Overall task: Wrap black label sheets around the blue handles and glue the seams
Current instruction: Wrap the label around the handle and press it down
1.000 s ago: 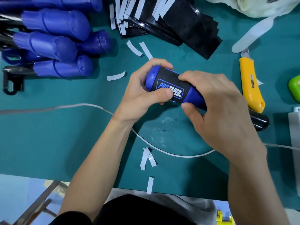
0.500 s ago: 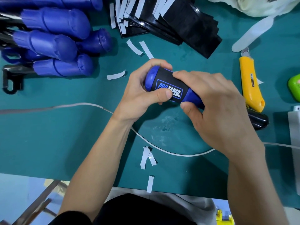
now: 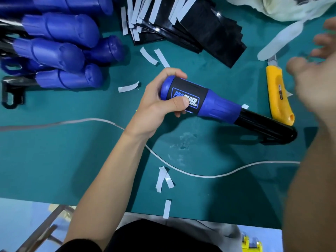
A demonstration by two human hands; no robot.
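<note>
Gripping the butt of the blue handle [image 3: 221, 109] at mid-bench, the left hand [image 3: 156, 108] curls round its black label sheet [image 3: 190, 89]. The long axis points toward the bench's right edge, where the blurred right hand [image 3: 316, 82] hovers well apart, its grasp impossible to tell.

The right hand [image 3: 314, 84] is off the blue handle [image 3: 209, 104] and blurred out by the yellow utility knife [image 3: 278, 95], baring the handle's taper and black shaft [image 3: 267, 124].

The teal table [image 3: 54, 151] bears blue handles [image 3: 60, 51], black label sheets [image 3: 209, 37], white strips [image 3: 128, 87], a yellow knife [image 3: 278, 99] and a cable [image 3: 200, 174].
</note>
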